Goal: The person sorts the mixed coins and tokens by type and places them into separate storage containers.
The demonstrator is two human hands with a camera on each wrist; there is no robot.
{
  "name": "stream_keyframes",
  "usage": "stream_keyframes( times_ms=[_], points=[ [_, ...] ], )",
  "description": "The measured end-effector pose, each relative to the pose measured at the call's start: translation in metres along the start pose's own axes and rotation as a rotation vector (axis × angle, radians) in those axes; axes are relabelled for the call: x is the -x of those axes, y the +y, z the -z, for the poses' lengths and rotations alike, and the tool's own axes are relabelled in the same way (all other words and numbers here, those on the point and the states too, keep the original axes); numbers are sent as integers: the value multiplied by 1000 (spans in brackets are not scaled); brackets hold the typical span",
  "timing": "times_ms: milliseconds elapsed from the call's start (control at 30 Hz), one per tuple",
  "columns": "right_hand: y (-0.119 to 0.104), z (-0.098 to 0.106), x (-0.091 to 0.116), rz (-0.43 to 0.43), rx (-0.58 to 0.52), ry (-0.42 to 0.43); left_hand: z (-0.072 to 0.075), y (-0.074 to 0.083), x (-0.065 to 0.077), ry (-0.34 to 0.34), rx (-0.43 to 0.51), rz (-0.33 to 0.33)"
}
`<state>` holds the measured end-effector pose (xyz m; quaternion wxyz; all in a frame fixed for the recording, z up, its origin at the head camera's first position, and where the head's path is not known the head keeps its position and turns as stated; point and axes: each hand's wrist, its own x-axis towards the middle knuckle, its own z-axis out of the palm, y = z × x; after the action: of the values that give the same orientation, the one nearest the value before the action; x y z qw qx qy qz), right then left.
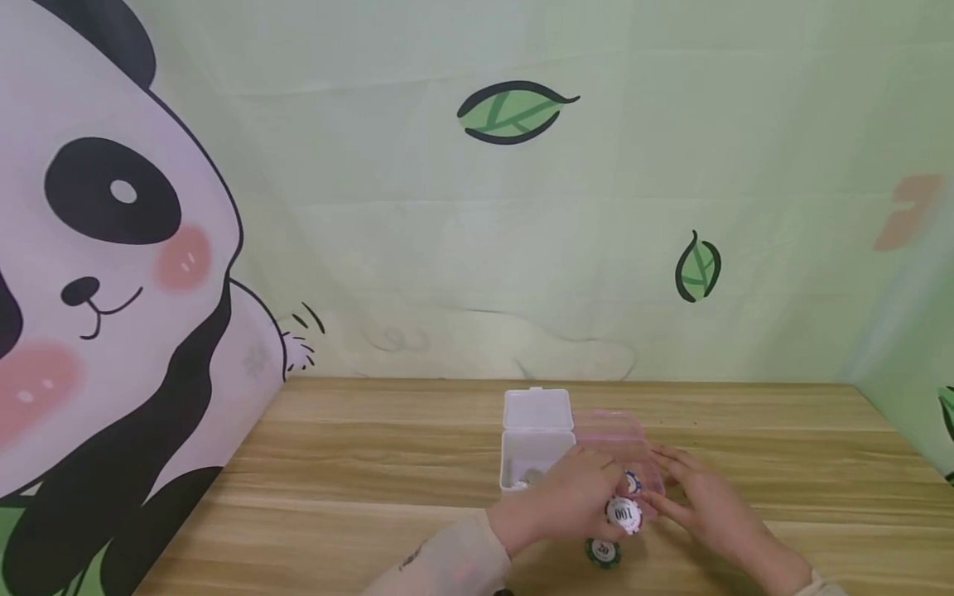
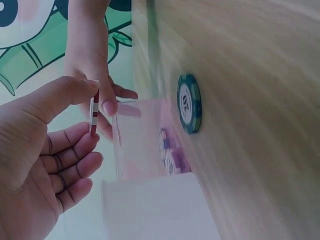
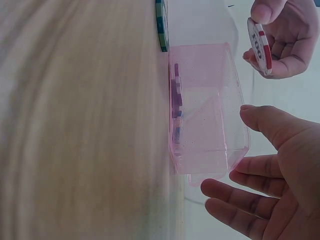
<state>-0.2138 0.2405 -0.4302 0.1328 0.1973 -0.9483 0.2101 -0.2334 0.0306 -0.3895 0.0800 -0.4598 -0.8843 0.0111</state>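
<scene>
My left hand (image 1: 570,492) pinches a red-and-white poker chip (image 1: 623,515) marked 100 between thumb and fingertips. The chip is held above the near part of a clear pink plastic box (image 3: 205,65), whose lid stands open at the back. Inside that box lie several chips (image 2: 172,157), one with a blue edge (image 1: 633,481). My right hand (image 1: 708,505) is at the box's right side, fingers mostly straight, thumb tip right at the rim. A green poker chip (image 1: 603,552) lies on the table in front of the pink box.
Left of the pink box stands a white box (image 1: 537,410), lid up, with a few pale round pieces (image 1: 532,476) in it, partly hidden by my left hand. The wooden table (image 1: 373,463) ends at a green printed backdrop (image 1: 373,248).
</scene>
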Motion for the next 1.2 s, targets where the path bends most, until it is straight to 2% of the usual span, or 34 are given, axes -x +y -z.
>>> stream_keyframes(
  times_ms=[200, 467, 633, 900, 1100, 1200],
  points=[
    [-1, 0, -1, 0, 4, 5, 0, -8, -3, -13, 51, 25],
    [0, 0, -1, -12, -5, -3, 0, -19, -10, -2, 13, 35],
    [-1, 0, -1, -17, -1, -7, 0, -24, -17, -33, 35, 68],
    [-1, 1, -1, -24, 7, -13, -3, -28, -26, -28, 47, 90],
    [0, -1, 0, -23, 16, -5, -8, -30, -33, -57, 25, 118],
    [-1, 0, 0, -24, 13, -4, -10, -29, -37, -92, 25, 129]
  ],
)
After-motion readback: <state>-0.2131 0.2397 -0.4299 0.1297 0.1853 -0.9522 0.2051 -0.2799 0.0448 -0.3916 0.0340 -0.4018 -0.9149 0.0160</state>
